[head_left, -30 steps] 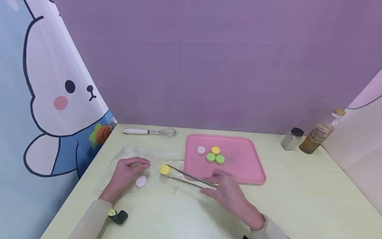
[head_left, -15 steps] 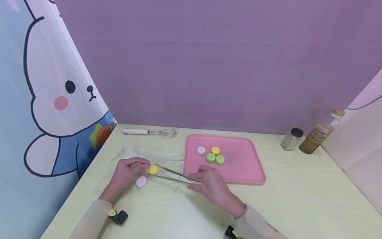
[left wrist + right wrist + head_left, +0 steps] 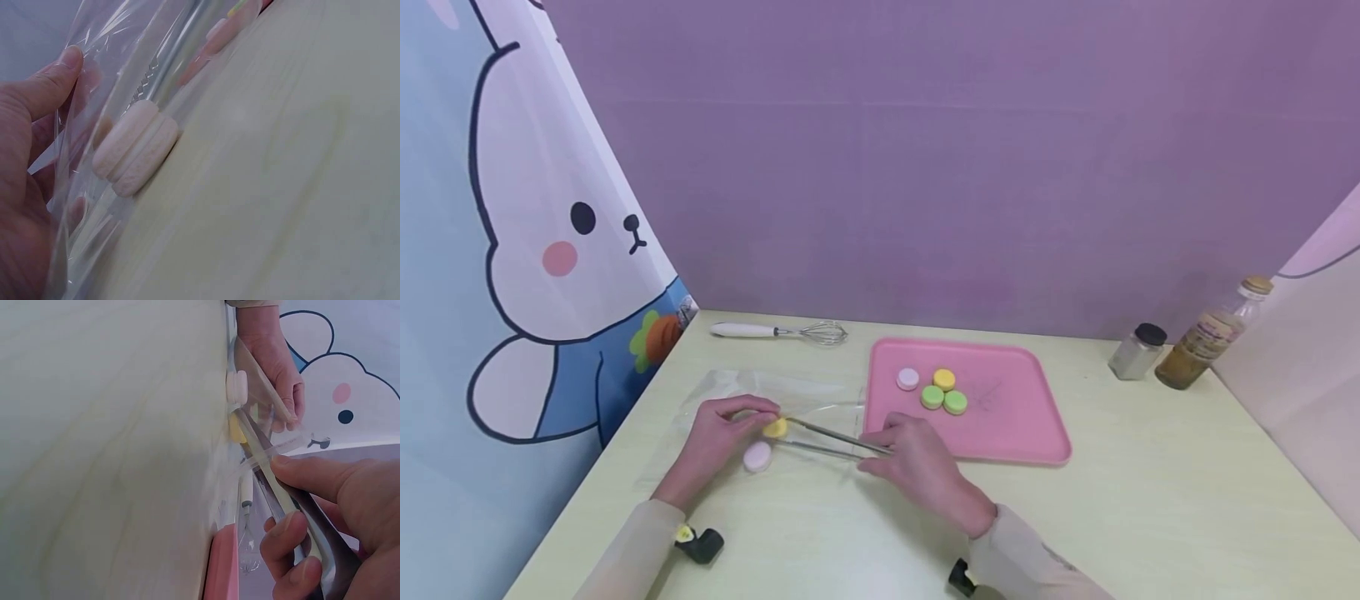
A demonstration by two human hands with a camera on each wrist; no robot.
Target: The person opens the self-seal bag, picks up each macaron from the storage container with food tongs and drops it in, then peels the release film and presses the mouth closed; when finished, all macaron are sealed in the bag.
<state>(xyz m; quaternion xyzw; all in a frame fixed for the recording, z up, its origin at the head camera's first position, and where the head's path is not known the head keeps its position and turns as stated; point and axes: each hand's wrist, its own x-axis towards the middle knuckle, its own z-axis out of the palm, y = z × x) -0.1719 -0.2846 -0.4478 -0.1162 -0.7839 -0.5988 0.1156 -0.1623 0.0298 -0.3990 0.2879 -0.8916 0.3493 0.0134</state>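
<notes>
My left hand (image 3: 718,432) pinches the upper film of a clear plastic bag (image 3: 106,37) and lifts it off the table. My right hand (image 3: 921,462) grips metal tongs (image 3: 831,433), whose tips point left into the bag's raised mouth. Between those tips sits a yellow macaron (image 3: 776,428), partly behind the left fingertips in the head view. A pale pink macaron (image 3: 134,147) lies in the bag, just nearer to me than the yellow one. In the right wrist view the yellow macaron (image 3: 237,428) is close to the pink one.
A pink tray (image 3: 1015,400) right of the bag carries several macarons: one lilac, one yellow (image 3: 944,380), two green. Behind the bag lies a whisk (image 3: 775,332). A black-lidded jar (image 3: 1137,354) and a corked bottle (image 3: 1208,337) stand at the back right.
My right hand has moved left with the tongs, carrying the yellow macaron from beside the bag's opening to close by the left fingertips and the pink macaron. The left hand stays put.
</notes>
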